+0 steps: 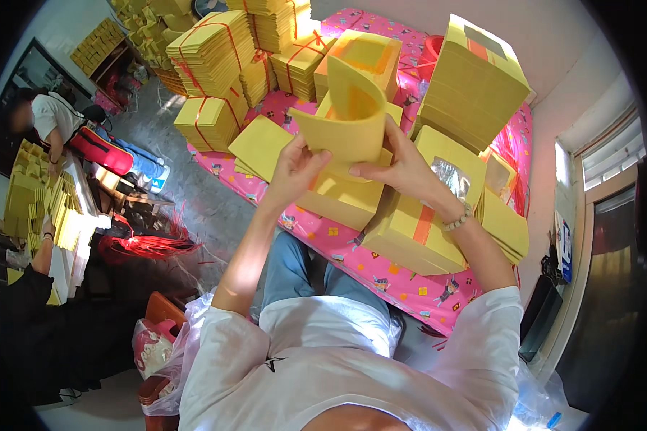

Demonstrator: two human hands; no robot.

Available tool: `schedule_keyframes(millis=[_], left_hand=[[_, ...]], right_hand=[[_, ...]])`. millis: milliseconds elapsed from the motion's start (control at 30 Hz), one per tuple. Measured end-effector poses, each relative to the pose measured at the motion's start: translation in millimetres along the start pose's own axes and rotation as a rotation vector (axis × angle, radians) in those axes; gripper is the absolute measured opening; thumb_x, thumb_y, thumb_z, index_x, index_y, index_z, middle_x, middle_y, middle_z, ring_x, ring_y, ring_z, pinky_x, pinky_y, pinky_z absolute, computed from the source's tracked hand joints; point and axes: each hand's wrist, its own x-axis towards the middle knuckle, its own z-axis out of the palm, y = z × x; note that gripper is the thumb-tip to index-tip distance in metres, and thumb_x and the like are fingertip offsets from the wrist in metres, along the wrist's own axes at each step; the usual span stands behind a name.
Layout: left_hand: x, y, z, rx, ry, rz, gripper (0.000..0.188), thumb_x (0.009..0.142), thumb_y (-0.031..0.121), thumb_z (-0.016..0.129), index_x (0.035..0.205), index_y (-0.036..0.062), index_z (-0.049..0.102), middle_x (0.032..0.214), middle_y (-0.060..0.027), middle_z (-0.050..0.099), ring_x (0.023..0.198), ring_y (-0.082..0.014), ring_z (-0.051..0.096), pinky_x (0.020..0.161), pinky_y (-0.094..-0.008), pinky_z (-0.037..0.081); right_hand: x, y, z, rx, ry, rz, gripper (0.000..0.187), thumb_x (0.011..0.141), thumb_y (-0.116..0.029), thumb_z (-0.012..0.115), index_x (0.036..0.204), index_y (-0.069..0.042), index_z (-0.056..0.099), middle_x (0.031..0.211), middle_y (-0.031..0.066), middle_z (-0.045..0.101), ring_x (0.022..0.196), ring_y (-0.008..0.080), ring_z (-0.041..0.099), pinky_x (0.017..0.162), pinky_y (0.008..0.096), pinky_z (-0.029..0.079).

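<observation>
A curved sheaf of yellow paper sheets (341,136) is held up between my two hands, its upper end curling over. My left hand (295,169) pinches its lower left side, thumb in front. On the lower right side my right hand (402,161) grips it, with a beaded bracelet at the wrist. Directly under the sheaf lies a yellow paper stack (341,201), partly hidden by my hands. Beside it, near my right forearm, sits a thicker stack (410,233) with an orange-red band mark. A low stack (262,147) lies left of my left hand.
A pink patterned cloth (392,276) covers the work surface. Bundles tied with red string (212,57) stand at the far left, and a tall stack (471,86) at the far right. Left, a person (61,118) and a dark-sleeved arm (39,266) work near red strings (154,244).
</observation>
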Motion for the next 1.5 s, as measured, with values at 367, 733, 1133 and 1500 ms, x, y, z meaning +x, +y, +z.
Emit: schedule_keyframes(millis=[367,733,1133,1500], left_hand=[[11,11,21,0.164,0.077,0.122,0.051,0.086,0.001,0.061,0.131,-0.0001,0.037,0.120,-0.0097,0.054,0.112,-0.0156,0.053,0.094,-0.0300,0.042],[29,42,33,-0.083,0.018,-0.242,0.047,0.092,0.010,0.058,0.132,-0.0008,0.037,0.123,-0.0101,0.055,0.113,-0.0151,0.054,0.095,-0.0305,0.044],[30,42,39,-0.069,0.010,-0.267,0.044,0.096,0.013,0.052,0.135,0.0010,0.036,0.128,-0.0088,0.052,0.116,-0.0148,0.052,0.097,-0.0303,0.042],[20,14,40,0.091,0.108,0.065,0.042,0.094,0.004,0.050,0.134,-0.0006,0.037,0.123,-0.0092,0.053,0.116,-0.0154,0.049,0.098,-0.0301,0.039]], right_hand=[[-8,15,1,0.196,0.064,0.031,0.060,0.080,-0.013,0.074,0.130,0.001,0.046,0.121,0.0092,0.058,0.113,0.0161,0.055,0.097,0.0320,0.044],[-5,-3,-6,0.213,0.212,0.188,0.048,0.084,-0.018,0.071,0.122,0.001,0.049,0.112,0.0094,0.062,0.100,0.0149,0.061,0.087,0.0286,0.049],[-6,0,-6,0.228,0.222,0.208,0.047,0.087,-0.020,0.067,0.123,0.002,0.048,0.114,0.0093,0.061,0.102,0.0132,0.059,0.087,0.0277,0.048],[-14,2,2,0.105,0.251,0.018,0.050,0.082,-0.007,0.071,0.125,0.001,0.048,0.114,0.0085,0.061,0.104,0.0133,0.058,0.089,0.0289,0.049]])
